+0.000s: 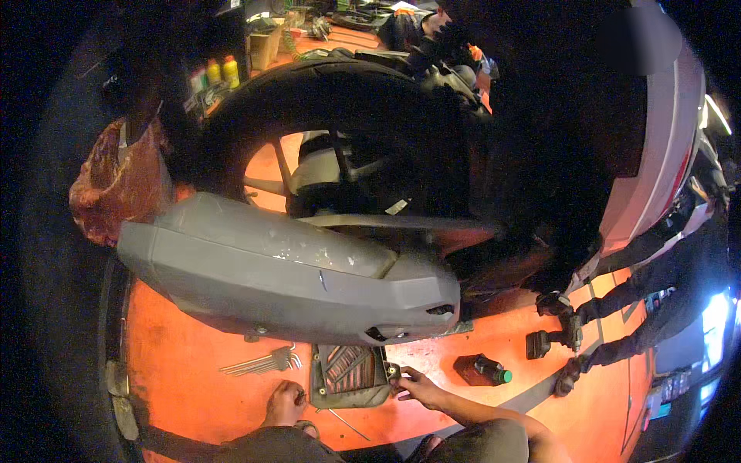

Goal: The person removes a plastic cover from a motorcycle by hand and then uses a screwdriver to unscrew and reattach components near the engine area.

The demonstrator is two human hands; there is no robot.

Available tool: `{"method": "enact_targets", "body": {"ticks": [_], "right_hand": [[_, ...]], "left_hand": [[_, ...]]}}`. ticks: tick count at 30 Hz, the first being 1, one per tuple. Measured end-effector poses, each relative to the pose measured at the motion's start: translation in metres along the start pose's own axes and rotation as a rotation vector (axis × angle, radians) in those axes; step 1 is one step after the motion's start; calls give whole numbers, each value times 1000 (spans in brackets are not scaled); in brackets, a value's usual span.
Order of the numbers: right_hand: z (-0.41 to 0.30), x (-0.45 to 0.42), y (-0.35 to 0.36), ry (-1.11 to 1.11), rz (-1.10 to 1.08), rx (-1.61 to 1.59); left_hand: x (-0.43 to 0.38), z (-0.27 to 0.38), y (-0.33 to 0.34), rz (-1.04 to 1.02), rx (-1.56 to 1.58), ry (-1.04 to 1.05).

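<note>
My right hand (419, 388) has its fingertips at the right lug of a black slatted plastic cover (350, 396), which lies on the orange floor. Just left of the cover is my left hand (285, 400), fingers curled; whether it holds something small is hidden. A thin metal rod (350, 425) lies in front of the cover. Left of it is a set of hex keys (260, 363) in a holder. Above the cover spans a large grey motorcycle muffler (278, 283), its upper side marked with pale specks. Behind stands a wheel with a black tyre (347, 87).
To the right lie a dark bottle with a green cap (483, 370) and a cordless drill (544, 342). A person's legs (619, 341) in dark trousers stand beside the drill. A reddish plastic bag (124, 179) hangs at left. Yellow bottles (230, 72) stand at the back.
</note>
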State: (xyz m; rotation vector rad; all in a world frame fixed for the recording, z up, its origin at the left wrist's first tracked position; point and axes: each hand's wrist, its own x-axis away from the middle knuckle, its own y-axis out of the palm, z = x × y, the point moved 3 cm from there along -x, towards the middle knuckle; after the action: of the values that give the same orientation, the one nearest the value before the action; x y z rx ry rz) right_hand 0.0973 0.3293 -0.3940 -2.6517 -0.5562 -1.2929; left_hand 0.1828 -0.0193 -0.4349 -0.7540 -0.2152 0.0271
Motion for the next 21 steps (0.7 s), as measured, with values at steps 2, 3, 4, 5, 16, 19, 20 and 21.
{"method": "enact_targets", "body": {"ticks": [2,3,4,5,16,19,20,21], "right_hand": [[8,-2,-7,-29,1,-69],[9,5,-8,-30,10,-101],[9,11,-9,-31,18,-132],[8,14,-10,-42,-15,-179],[27,83,-60,-85,99,-198],[8,97,-59,-128,135,-135],[9,108,-73,-113,144,-86],[11,121,-81,-147,138,-89]], "left_hand": [[-1,-4,3,33,36,24],[-1,-2,1,46,55,25],[0,0,0,59,74,25],[-2,-1,-2,42,56,36],[-27,3,16,8,-41,218],[-44,13,17,-73,-92,272],[-41,28,26,-98,-112,290],[-38,38,39,-102,-116,358]]}}
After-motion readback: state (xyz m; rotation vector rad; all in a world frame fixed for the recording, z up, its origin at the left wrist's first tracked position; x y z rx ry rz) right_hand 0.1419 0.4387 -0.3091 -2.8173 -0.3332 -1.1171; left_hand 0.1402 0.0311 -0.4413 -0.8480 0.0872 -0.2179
